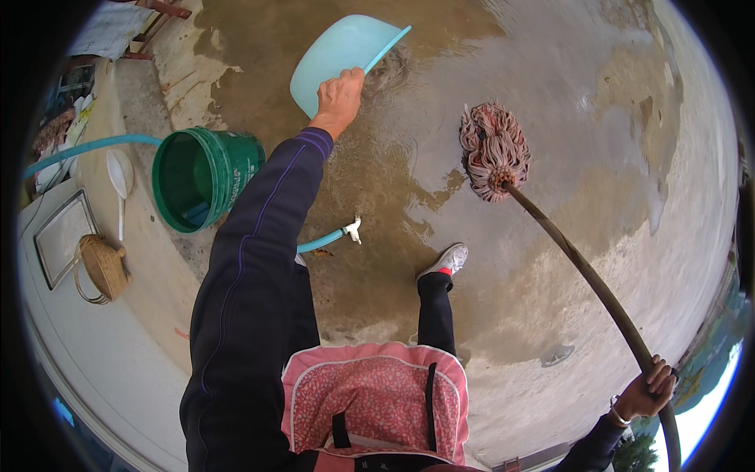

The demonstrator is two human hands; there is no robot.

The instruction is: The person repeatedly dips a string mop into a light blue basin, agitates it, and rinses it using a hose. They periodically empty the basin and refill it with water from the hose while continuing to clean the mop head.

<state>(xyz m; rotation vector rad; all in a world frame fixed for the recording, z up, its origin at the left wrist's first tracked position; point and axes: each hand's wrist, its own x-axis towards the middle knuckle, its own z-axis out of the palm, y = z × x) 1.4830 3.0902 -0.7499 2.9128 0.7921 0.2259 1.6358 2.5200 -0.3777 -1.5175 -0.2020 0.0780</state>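
My left hand (341,97) grips the rim of a light blue plastic basin (345,56), which is tipped on its side just above or against the wet concrete floor (436,53). Water ripples by the basin's lower edge; whether any is inside cannot be seen. Off to the right, my right hand (649,389) is closed around the long wooden handle (590,271) of a string mop. The mop head (495,150), of greyish-pink strands, lies on the wet floor ahead of me.
A green plastic bucket (248,156) lies tilted at left, with a blue hose (100,147) at its mouth. A white tap fitting (354,230) ends another hose length near my shoe (451,256). Further left are a white ladle (120,174), a metal tray (65,236) and a wicker basket (103,268).
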